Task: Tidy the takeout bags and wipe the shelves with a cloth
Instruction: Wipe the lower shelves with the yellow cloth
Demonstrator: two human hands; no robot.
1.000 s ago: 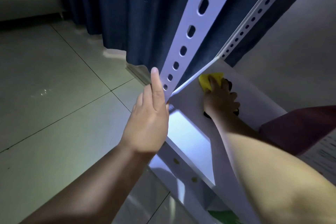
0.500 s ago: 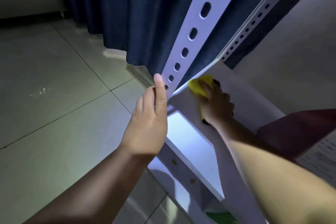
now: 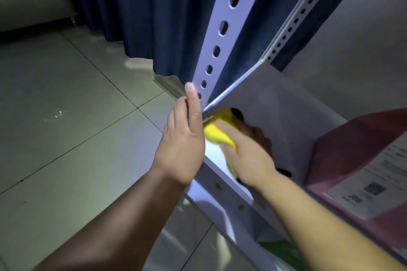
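My right hand grips a bunched yellow cloth and presses it onto the white shelf at its front left corner. Motion blurs the hand. My left hand rests flat against the white perforated upright post, fingers straight and pointing up. It sits just left of the cloth. A maroon takeout bag with a printed white receipt stands on the same shelf to the right of my right hand.
A dark blue curtain hangs behind the rack. Grey floor tiles spread out to the left. A second perforated post rises at the back. Something green lies on the level below.
My right hand has slid the yellow cloth from the back of the shelf forward and left, up to the front corner beside my left hand. My left hand stayed on the post.
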